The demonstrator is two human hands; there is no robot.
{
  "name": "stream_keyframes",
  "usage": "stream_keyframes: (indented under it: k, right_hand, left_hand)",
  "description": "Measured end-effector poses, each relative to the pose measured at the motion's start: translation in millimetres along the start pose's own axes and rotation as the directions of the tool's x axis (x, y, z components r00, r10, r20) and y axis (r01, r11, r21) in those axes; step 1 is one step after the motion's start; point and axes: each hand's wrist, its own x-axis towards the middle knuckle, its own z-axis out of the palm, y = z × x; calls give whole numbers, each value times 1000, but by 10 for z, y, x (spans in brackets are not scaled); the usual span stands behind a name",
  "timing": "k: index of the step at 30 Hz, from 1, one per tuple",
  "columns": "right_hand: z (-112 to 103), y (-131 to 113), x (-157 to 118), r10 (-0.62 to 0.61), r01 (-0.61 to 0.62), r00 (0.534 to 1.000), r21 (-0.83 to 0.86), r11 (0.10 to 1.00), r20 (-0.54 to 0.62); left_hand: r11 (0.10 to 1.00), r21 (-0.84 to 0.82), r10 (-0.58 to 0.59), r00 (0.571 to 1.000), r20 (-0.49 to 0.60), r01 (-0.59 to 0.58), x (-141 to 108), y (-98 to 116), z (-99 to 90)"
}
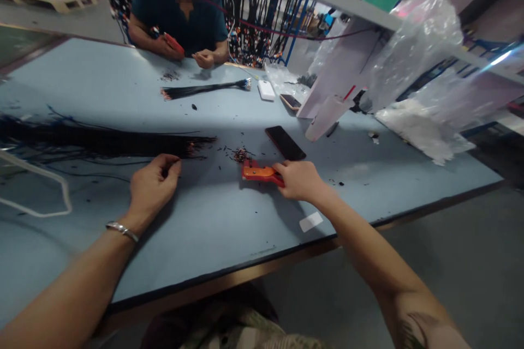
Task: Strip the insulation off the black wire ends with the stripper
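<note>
My left hand (156, 182) is closed in a pinch at the near edge of a long bundle of black wires (123, 140). A thin black wire seems to run into its fingertips, though the fingers hide most of it. My right hand (301, 179) is wrapped round the handles of a red and orange wire stripper (262, 173), whose head points left. Just beyond that head lies a small heap of cut insulation bits (240, 155). Between the pinched fingers and the tool there is a gap of bare table.
A dark phone (285, 142) lies behind my right hand, and a white label (311, 222) near the table edge. Across the blue table (213, 229) a co-worker (178, 16) holds a red tool. A shorter wire bundle (204, 89), a white box (266, 90) and plastic bags (426, 43) lie farther off.
</note>
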Motion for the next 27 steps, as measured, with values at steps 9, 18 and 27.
stream_keyframes:
  k: [9, 18, 27]
  right_hand:
    - [-44, -208, 8, -107, 174, 984, 902, 394, -143]
    - [97, -806, 114, -163, 27, 976, 820, -571, -145]
    - [498, -1131, 68, -407, -122, 876, 696, -707, -260]
  left_hand:
    - [988, -93, 126, 992, -2, -126, -15, -35, 8]
    - [994, -94, 69, 993, 99, -60, -55, -58, 89]
    - [979, -86, 195, 974, 117, -185, -194, 43, -7]
